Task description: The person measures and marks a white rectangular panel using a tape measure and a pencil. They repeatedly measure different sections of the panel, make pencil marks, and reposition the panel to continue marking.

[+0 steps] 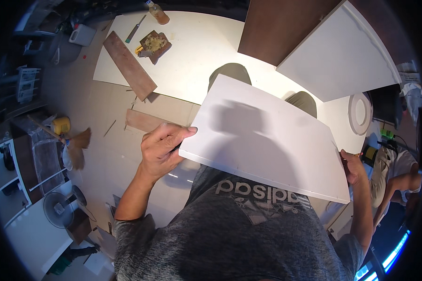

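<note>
A white rectangular board (309, 145) is tilted in front of my torso, above my knees, with a dark shadow across its face. My left hand (162, 146) grips its left end, thumb on top and fingers curled beneath. On the opposite end my right hand (354, 167) has closed around the edge; the fingers under the board are hidden. Beyond the board lies a long white worktop (192, 51), partly covered by it.
On the worktop are a brown plank (129, 65), a slim hand tool (135, 30), a bottle (158, 13) and a scrap smeared with yellowish paste (154, 44). A brown panel (279, 30) and a white panel (342, 54) stand far right. A person (394, 175) is at right; a broom (79, 145) at left.
</note>
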Demonstrator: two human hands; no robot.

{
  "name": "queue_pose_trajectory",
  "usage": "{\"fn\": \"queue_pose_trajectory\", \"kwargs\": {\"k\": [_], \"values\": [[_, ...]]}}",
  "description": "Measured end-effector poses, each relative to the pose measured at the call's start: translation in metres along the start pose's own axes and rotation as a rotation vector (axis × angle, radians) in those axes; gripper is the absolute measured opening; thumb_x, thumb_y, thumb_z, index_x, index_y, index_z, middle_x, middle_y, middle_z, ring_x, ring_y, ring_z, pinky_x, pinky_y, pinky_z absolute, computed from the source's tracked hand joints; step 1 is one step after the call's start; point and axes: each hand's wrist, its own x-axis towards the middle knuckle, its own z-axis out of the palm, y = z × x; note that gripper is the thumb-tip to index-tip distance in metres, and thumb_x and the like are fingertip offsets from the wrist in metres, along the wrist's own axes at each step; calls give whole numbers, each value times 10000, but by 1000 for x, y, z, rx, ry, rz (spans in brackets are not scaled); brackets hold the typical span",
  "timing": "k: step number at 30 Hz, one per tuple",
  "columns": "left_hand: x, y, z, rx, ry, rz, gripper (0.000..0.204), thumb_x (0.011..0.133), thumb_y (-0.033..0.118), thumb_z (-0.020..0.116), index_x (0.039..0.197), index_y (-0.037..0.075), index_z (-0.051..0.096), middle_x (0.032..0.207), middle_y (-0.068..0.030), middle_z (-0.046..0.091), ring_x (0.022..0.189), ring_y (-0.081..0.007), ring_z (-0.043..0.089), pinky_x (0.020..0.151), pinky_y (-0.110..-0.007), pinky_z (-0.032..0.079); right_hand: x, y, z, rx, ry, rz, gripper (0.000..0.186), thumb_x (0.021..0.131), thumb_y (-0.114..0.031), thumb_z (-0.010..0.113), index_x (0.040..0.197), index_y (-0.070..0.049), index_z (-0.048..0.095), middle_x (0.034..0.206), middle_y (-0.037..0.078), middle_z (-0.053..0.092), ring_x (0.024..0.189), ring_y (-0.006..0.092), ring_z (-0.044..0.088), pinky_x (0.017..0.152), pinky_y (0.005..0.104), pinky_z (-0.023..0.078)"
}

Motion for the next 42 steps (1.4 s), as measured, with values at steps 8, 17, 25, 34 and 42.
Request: {"fn": "queue_pose_trajectory", "kwargs": {"k": [8,17,25,34,42], "values": [[0,-38,16,164,-23,132,451,782,96,909,1227,81,835,904,-69,723,697,-202,691,637,-332,561,77,45,-40,-368,131,-434,428,1105,-349,660,953,45,725,821,44,677,781,138,596,719,341,510],[-48,-121,65,282,-102,203,569,763,6,865,1323,54,776,980,-120,752,811,-281,717,721,-387,578,146,100,32,-272,256,-622,455,1129,-378,625,1053,53,749,815,93,702,794,177,600,771,368,520],[-74,-142,80,403,-185,136,732,735,-2,832,1451,110,728,980,-104,686,819,-275,684,747,-390,579,143,103,64,-147,291,-769,413,1119,-341,650,1231,38,766,1029,135,790,951,194,702,896,324,554],[-96,-188,28,-105,51,-1063,671,914,114,916,1505,-18,626,948,-52,728,702,-151,715,662,-306,604,60,91,19,143,440,-595,586,1126,-531,603,1353,-11,750,994,94,768,806,118,667,724,276,555],[-102,-230,58,-975,-422,-1414,558,885,21,745,1433,-23,650,1330,-182,735,1103,-270,764,956,-384,649,19,84,64,307,236,-692,611,1162,-490,535,1450,27,688,931,70,721,732,102,576,710,276,508]]}}
